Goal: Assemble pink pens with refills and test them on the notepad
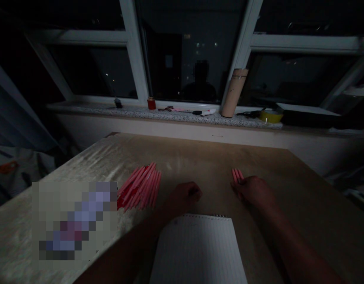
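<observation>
My left hand (188,195) hovers over or rests on the table, just beyond the notebook's top edge. Its fingers are curled in, and nothing shows in the dark hollow between them. To the right, my right hand (254,191) pinches a few slim pink pencil-like sticks (237,175); their far ends poke out past the fingers, and the near ends are hidden. A loose pile of several similar pink sticks (143,185) lies left of my left hand, with something red under it. The spiral-bound lined notebook (198,250) lies open between my forearms.
A blurred-out patch (81,221) covers something on the table's (182,154) left side. Along the windowsill stand a small red jar (151,103), a tall tan cylinder (234,93) and a yellow tape roll (271,116). A curtain (16,106) hangs at left. The light is dim.
</observation>
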The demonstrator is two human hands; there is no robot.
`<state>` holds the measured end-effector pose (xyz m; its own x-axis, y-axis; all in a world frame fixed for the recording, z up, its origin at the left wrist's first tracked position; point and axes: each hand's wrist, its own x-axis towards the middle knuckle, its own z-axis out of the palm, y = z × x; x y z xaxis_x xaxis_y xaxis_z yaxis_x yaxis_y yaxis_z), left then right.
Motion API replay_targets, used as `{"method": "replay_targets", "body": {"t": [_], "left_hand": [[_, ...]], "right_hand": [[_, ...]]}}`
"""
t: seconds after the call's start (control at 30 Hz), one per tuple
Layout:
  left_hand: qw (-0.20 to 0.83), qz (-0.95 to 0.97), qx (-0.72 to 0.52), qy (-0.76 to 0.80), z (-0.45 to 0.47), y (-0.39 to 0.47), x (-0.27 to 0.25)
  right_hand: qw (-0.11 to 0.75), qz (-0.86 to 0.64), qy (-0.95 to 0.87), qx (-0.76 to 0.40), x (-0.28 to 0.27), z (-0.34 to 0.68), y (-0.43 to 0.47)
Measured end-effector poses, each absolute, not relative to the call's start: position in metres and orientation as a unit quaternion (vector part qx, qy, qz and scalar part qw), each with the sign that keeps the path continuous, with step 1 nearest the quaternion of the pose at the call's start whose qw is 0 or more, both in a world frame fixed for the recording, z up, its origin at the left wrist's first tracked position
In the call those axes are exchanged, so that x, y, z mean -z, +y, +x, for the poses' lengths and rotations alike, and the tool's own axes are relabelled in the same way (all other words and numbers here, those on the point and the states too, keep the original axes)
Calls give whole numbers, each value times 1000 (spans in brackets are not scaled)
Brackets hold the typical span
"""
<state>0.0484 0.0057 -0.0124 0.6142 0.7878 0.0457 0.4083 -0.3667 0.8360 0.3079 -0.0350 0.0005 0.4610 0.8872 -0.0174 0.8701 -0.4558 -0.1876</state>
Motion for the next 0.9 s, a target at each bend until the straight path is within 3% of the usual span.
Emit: {"method": "replay_targets", "body": {"t": [0.9], "left_hand": [[398, 810, -221, 371, 49, 4, 9]], "right_hand": [[86, -827, -551, -70, -1, 299, -36]]}}
